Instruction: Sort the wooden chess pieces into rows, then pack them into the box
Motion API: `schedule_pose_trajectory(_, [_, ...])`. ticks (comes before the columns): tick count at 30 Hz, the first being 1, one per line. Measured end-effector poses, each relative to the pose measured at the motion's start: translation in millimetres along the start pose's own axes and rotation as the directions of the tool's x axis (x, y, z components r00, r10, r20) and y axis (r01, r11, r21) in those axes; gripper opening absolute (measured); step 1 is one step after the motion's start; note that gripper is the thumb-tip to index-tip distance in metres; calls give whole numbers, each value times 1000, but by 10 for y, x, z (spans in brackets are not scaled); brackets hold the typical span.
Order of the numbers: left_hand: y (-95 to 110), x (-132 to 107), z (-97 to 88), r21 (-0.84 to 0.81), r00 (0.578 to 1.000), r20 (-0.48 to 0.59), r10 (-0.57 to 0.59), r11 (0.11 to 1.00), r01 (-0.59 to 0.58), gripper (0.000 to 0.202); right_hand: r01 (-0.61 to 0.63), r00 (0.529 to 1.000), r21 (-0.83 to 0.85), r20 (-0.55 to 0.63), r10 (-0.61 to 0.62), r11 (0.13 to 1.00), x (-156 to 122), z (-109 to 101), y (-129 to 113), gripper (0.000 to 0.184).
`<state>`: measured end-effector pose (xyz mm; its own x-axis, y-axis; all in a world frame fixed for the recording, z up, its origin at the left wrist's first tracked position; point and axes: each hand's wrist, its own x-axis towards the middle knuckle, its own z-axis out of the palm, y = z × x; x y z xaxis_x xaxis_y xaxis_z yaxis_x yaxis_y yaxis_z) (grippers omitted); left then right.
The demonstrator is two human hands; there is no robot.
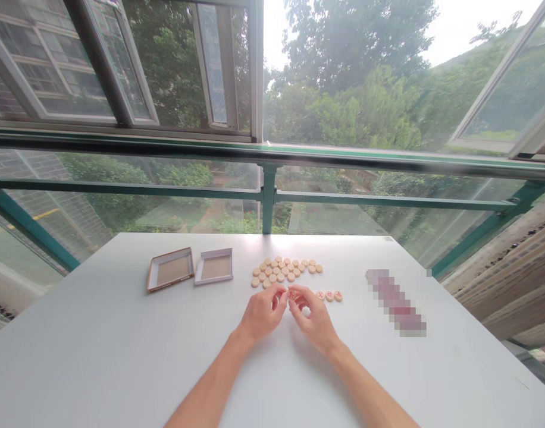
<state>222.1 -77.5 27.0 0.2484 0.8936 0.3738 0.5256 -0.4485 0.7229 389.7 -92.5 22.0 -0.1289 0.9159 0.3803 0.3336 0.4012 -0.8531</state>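
A round Chinese chess piece (291, 295) with a red character on its face is between the fingertips of my two hands. My left hand (262, 310) is closed in a pinch at the piece's left edge. From the other side, my right hand (314, 318) pinches the same piece with thumb and bent fingers. To the right of my right hand, a short row of pieces (329, 295) lies with red characters up. Just beyond my hands is a cluster of plain-faced wooden pieces (281, 270), some partly hidden behind my left fingers.
Two shallow open box halves, a brown-edged one (171, 270) and a pale one (214, 267), lie at the left back of the white table (121, 345). A blurred-out reddish item (397, 303) rests at the right. Behind the table stands a green railing (268, 199).
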Motion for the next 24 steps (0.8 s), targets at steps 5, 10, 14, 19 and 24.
schedule_pose_trajectory(5, [-6,-11,10,-31,999,37,6,1000,-5,21,-19,1000,12,-18,19,1000,2,2,0,20])
schedule_pose_trajectory(10, [-9,-13,6,-50,999,47,0,999,3,20,-45,999,33,-9,45,998,4,-8,-5,18])
schedule_pose_trajectory(14, [4,-18,14,-47,999,47,4,999,-1,21,-40,999,83,-7,41,996,19,-17,7,19])
schedule_pose_trajectory(19, [-3,-24,42,-22,999,52,14,1000,-13,20,-38,999,120,-15,40,992,26,-17,59,20])
schedule_pose_trajectory(24, [-7,-16,37,-24,999,53,10,1000,-9,20,-59,998,117,-8,61,991,20,-10,56,20])
